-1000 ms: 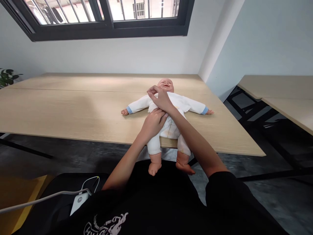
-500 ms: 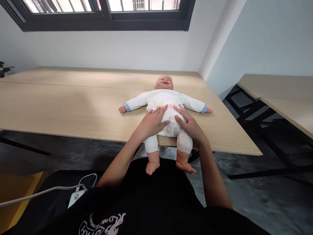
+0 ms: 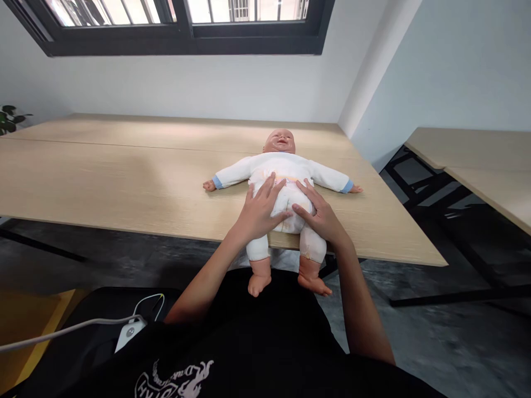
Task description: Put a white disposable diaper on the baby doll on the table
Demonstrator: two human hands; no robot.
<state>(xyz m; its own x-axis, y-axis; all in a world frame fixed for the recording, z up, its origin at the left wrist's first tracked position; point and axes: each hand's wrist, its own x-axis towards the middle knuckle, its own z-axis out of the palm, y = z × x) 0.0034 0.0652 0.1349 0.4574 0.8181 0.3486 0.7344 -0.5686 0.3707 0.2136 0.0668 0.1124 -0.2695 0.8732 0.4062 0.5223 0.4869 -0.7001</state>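
A baby doll (image 3: 282,161) in a white top with blue cuffs lies on its back on the wooden table (image 3: 178,188). Its arms are spread out and its lower legs hang over the front edge toward me. Around its hips is a white diaper (image 3: 293,193) with a coloured band at the waist. My left hand (image 3: 261,211) lies over the left side of the diaper, fingers spread. On the right side rests my right hand (image 3: 320,213), its fingers apart and flat on the diaper. Neither hand is closed around anything.
A second table (image 3: 489,152) stands to the right across a gap, with dark metal legs beneath it. A window (image 3: 257,30) is in the wall behind. At lower left, a white device (image 3: 129,333) with cables sits on a black surface. A plant (image 3: 10,119) shows at far left.
My left hand's fingers have spread wider on the diaper. My right thumb has shifted slightly down and left. The doll lies as before.
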